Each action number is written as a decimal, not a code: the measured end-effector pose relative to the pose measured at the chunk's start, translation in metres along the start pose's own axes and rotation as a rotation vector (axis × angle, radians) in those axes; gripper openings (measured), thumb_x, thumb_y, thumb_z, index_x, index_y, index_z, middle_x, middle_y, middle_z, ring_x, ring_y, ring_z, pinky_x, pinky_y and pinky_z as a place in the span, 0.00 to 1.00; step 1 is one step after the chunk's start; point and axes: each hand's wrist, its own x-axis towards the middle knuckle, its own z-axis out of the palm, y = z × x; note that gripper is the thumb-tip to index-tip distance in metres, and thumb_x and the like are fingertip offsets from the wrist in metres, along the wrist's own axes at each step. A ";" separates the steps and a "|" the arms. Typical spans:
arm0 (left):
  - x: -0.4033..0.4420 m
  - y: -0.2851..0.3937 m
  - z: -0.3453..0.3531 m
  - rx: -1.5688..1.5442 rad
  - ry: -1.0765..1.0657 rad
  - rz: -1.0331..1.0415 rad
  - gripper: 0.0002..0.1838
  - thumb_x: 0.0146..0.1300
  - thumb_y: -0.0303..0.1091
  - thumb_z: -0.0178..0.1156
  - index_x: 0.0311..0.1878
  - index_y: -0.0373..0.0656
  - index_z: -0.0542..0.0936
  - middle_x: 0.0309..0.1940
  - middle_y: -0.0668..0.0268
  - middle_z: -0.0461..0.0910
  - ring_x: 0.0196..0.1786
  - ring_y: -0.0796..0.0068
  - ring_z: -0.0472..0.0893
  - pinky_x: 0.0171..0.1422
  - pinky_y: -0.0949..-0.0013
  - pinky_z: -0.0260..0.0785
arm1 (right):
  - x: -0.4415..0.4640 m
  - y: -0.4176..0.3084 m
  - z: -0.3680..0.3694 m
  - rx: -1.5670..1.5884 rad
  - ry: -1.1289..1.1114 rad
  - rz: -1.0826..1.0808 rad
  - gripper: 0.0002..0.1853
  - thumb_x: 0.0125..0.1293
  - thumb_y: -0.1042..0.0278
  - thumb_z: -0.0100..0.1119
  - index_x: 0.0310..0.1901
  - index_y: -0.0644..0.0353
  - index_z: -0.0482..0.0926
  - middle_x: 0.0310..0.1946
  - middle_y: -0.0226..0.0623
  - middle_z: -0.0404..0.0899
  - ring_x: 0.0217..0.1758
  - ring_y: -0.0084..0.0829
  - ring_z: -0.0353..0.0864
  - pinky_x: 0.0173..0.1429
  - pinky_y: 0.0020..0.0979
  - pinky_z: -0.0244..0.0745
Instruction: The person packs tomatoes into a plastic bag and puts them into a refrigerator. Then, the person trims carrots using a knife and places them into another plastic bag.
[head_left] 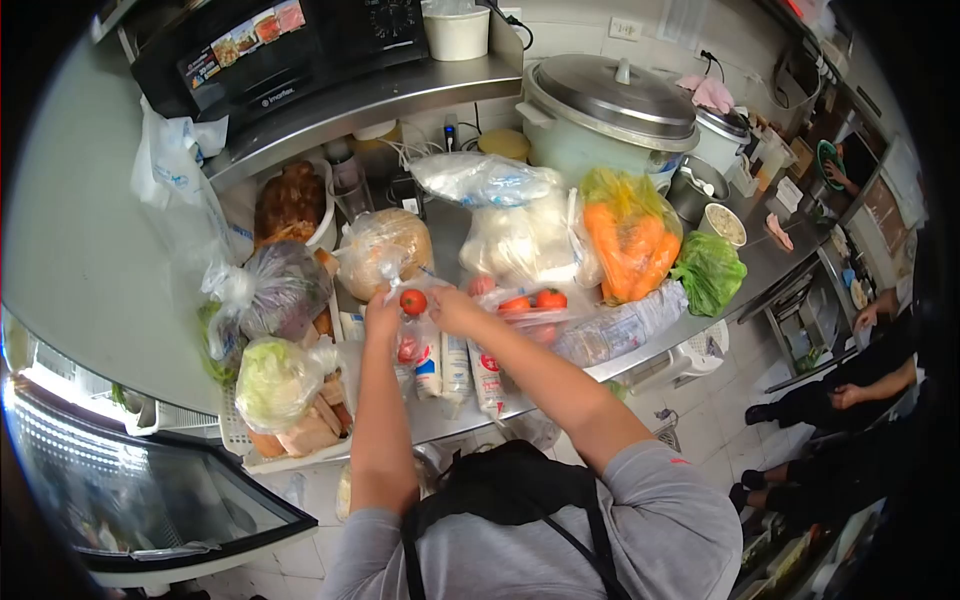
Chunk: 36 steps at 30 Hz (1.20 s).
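Note:
Both my hands are at a clear plastic bag with tomatoes, over the front of the steel counter. My left hand (383,312) pinches the bag's left side, and my right hand (452,310) grips it on the right. A red tomato (413,301) shows between them, with another tomato (407,348) lower down. Just right of my right hand lies a second clear bag with several tomatoes (550,299). White packets with printed labels (456,368) are below my hands. Behind my left hand sits a clear bag with a light brown content (387,250).
Bagged carrots (625,250), bagged leafy greens (709,272) and a large lidded pot (612,100) stand to the right. On the left are a basket with bagged lettuce (278,383) and a bag of purple vegetables (285,290). Other people stand at the far right.

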 end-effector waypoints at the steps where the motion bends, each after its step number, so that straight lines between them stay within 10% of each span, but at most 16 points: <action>1: -0.002 0.004 -0.003 -0.040 -0.002 -0.015 0.12 0.56 0.31 0.49 0.43 0.38 0.73 0.32 0.66 0.75 0.33 0.77 0.73 0.36 0.73 0.64 | 0.012 0.007 0.010 -0.004 0.012 0.025 0.23 0.48 0.66 0.56 0.49 0.61 0.69 0.41 0.53 0.72 0.46 0.45 0.71 0.50 0.35 0.67; 11: -0.009 0.025 0.006 -0.404 -0.031 -0.092 0.13 0.57 0.36 0.53 0.43 0.41 0.72 0.32 0.68 0.74 0.29 0.80 0.68 0.34 0.77 0.61 | -0.013 0.006 -0.009 0.231 0.135 -0.061 0.37 0.43 0.63 0.65 0.55 0.63 0.60 0.47 0.49 0.69 0.49 0.40 0.71 0.53 0.32 0.65; 21: 0.010 0.016 0.023 0.328 -0.179 -0.070 0.29 0.46 0.45 0.62 0.49 0.36 0.71 0.37 0.63 0.75 0.30 0.71 0.71 0.35 0.69 0.66 | -0.136 0.002 -0.166 0.389 0.435 0.056 0.27 0.45 0.66 0.64 0.48 0.60 0.66 0.41 0.42 0.72 0.42 0.36 0.74 0.48 0.32 0.69; 26: 0.039 0.000 0.028 0.656 -0.295 0.099 0.27 0.46 0.39 0.61 0.47 0.31 0.70 0.37 0.58 0.75 0.37 0.68 0.75 0.40 0.69 0.67 | -0.123 0.012 -0.136 -0.330 0.200 0.028 0.21 0.42 0.70 0.63 0.42 0.58 0.71 0.36 0.39 0.72 0.39 0.39 0.73 0.44 0.30 0.69; 33: 0.000 0.026 0.020 -0.058 -0.099 -0.114 0.21 0.49 0.33 0.54 0.47 0.32 0.71 0.36 0.60 0.75 0.37 0.68 0.75 0.40 0.66 0.67 | -0.103 -0.036 -0.128 -0.062 0.402 -0.120 0.10 0.48 0.70 0.56 0.35 0.59 0.74 0.34 0.41 0.72 0.40 0.41 0.73 0.43 0.34 0.69; 36: -0.005 0.024 0.015 -0.217 -0.083 -0.128 0.18 0.51 0.31 0.52 0.45 0.33 0.71 0.36 0.60 0.75 0.36 0.68 0.76 0.40 0.66 0.68 | -0.082 -0.062 -0.090 0.104 0.148 -0.338 0.09 0.51 0.75 0.51 0.36 0.63 0.74 0.32 0.44 0.75 0.38 0.43 0.74 0.42 0.34 0.69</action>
